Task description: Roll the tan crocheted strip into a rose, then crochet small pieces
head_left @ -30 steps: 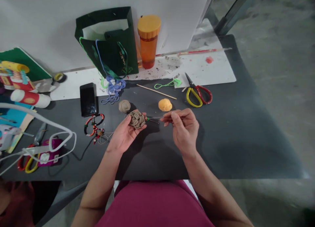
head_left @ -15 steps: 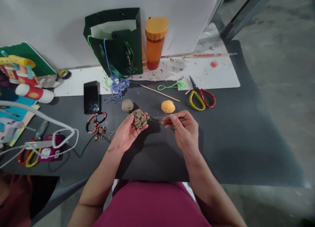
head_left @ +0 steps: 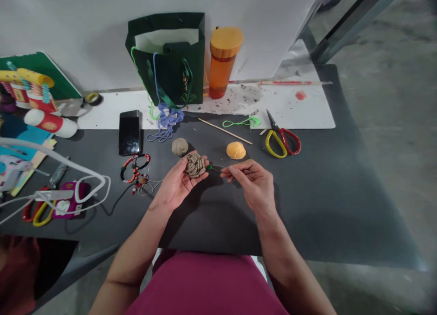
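Observation:
My left hand (head_left: 176, 185) cups a coiled flower of tan cord (head_left: 195, 165) against its fingers. My right hand (head_left: 251, 183) pinches a thin metal needle or wire (head_left: 232, 170) with a green bead or tip (head_left: 209, 168) close to the flower's right side. A ball of tan cord (head_left: 180, 146) lies just above my left hand, and a thin strand seems to run from it to the flower. An orange-yellow ball (head_left: 236, 150) sits on the dark mat (head_left: 307, 224) above my right hand.
A wooden skewer (head_left: 225, 131), green cord (head_left: 241, 122) and red-and-yellow scissors (head_left: 282, 139) lie ahead. To the left are a black phone (head_left: 129, 133), a beaded bracelet (head_left: 134, 169) and blue yarn (head_left: 166, 124). A green paper bag (head_left: 167, 60) and orange bottle (head_left: 222, 62) stand behind.
The whole scene has slid a little right and down in view. My hands stay close together, with the flower still in my left hand and the needle in my right.

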The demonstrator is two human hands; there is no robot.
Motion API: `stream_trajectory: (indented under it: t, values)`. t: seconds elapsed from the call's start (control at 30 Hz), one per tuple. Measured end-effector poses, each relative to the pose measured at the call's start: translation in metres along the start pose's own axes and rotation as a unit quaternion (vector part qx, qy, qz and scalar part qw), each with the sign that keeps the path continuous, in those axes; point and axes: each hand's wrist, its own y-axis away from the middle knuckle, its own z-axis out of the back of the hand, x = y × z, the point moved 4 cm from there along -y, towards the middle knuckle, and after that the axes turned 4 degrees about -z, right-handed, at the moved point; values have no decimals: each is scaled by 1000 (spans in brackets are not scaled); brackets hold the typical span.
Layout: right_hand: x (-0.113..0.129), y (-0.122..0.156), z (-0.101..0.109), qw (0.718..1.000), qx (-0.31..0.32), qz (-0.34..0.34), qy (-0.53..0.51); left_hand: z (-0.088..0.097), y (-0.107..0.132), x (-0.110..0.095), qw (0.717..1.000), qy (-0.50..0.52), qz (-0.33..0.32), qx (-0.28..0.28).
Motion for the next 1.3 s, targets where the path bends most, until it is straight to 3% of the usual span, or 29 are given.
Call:
stream_trajectory:
  t: [0.2, 0.47, 0.67, 0.87, 1.03, 1.3]
  values:
    - [2, 1, 2, 998, -15, -1, 62, 3, 0, 1, 999, -10, -27, 29]
    - [2, 0, 0, 994, 17, 16, 106, 4, 1, -1, 997, -28, -56, 53]
    - [3, 1, 3, 988, 15, 55, 146, 4, 0, -1, 996, -27, -44, 69]
    - [8, 3, 4, 977, 26, 32, 210, 5, 0, 0, 995, -43, -32, 80]
    - [8, 1, 5, 975, 38, 15, 219, 6, 0, -2, 994, -53, -37, 83]
    - [4, 4, 2, 975, 34, 64, 211, 7, 0, 1, 994, -61, 10, 90]
